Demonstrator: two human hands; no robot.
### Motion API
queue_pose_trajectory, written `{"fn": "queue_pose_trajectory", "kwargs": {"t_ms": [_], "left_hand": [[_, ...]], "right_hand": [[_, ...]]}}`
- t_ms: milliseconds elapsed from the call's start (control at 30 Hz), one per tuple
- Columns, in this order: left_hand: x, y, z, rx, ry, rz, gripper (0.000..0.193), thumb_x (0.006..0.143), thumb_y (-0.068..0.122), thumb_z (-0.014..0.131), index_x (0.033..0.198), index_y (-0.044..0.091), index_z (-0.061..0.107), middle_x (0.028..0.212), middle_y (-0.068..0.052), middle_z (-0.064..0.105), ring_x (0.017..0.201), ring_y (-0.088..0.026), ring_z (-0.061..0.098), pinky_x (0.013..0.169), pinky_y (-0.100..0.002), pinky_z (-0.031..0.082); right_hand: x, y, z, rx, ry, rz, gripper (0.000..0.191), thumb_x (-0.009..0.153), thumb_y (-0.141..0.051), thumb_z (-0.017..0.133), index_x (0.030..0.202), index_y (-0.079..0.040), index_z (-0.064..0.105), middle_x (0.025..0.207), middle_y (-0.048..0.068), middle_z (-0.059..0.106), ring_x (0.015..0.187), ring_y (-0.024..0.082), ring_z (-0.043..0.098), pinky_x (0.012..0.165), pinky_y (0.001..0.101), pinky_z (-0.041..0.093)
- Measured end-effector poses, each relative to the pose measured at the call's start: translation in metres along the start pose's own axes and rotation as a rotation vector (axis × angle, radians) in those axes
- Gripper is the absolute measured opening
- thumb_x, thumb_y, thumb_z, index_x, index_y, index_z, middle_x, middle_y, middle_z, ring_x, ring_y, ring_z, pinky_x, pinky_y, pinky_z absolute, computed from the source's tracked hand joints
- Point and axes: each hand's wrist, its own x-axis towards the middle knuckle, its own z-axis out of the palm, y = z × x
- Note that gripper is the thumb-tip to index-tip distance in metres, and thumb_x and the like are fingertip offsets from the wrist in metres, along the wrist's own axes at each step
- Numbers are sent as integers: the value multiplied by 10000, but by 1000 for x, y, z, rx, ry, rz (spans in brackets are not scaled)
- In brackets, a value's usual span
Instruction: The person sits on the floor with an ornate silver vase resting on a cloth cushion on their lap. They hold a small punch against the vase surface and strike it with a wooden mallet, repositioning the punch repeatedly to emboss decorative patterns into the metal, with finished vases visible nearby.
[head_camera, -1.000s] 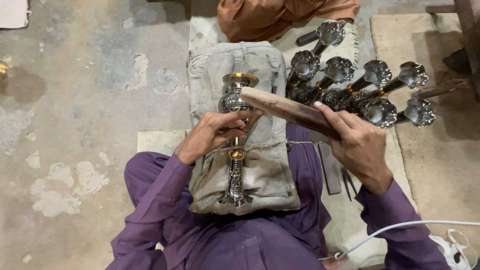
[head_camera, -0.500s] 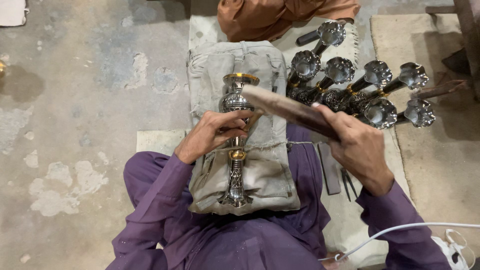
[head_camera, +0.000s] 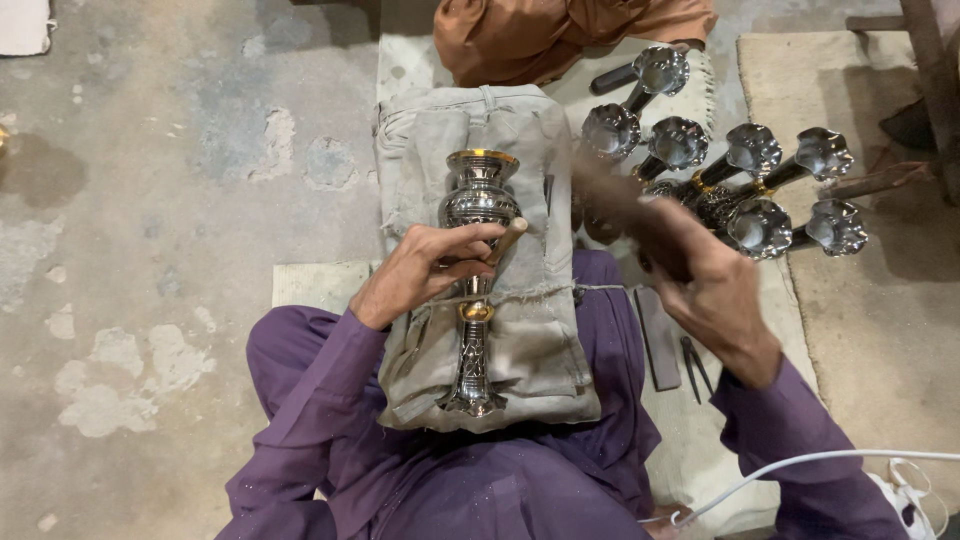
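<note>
A tall silver vase-shaped metal piece (head_camera: 478, 205) with gold bands lies lengthwise on a grey cloth cushion (head_camera: 540, 330) across my lap. My left hand (head_camera: 425, 270) grips its narrow neck and also pinches a small wooden peg-like tool (head_camera: 508, 238). My right hand (head_camera: 700, 290) is raised to the right of the cushion, clasping a long brown wooden stick (head_camera: 625, 215) that is blurred by motion. The stick's far end is off the metal piece.
Several finished silver pieces (head_camera: 745, 185) with flower-shaped ends lie in a pile at the right on a pale mat. A flat file and small pliers (head_camera: 675, 350) rest beside my right leg. Brown cloth (head_camera: 570, 30) lies ahead. A white cable (head_camera: 800, 465) runs lower right.
My right hand has lifted the wooden stick away from the metal piece, up and to the right. My left hand keeps its grip on the neck.
</note>
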Motion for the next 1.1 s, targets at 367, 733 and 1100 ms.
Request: {"fn": "queue_pose_trajectory", "kwargs": {"t_ms": [367, 733, 1100], "left_hand": [[-1, -7, 0, -33, -18, 11, 512, 892, 73, 766, 1381, 148, 631, 992, -52, 792, 909, -139, 781, 787, -312, 636], [0, -9, 1, 17, -11, 52, 532, 885, 99, 769, 1394, 161, 629, 992, -62, 801, 913, -150, 785, 775, -312, 632], [0, -11, 0, 15, -16, 58, 512, 878, 99, 774, 1371, 132, 641, 1001, -62, 806, 906, -156, 791, 787, -316, 636]], "right_hand": [[2, -1, -3, -44, 24, -28, 576, 969, -349, 741, 1493, -248, 523, 947, 40, 732, 668, 146, 674, 561, 304, 557], [2, -1, -4, 376, 52, 55, 540, 1038, -187, 590, 1559, -162, 450, 1081, 86, 704, 733, 120, 690, 615, 250, 609], [3, -9, -15, -122, 39, -26, 497, 936, -284, 787, 1402, -231, 625, 939, 12, 746, 699, 162, 694, 616, 352, 565]]}}
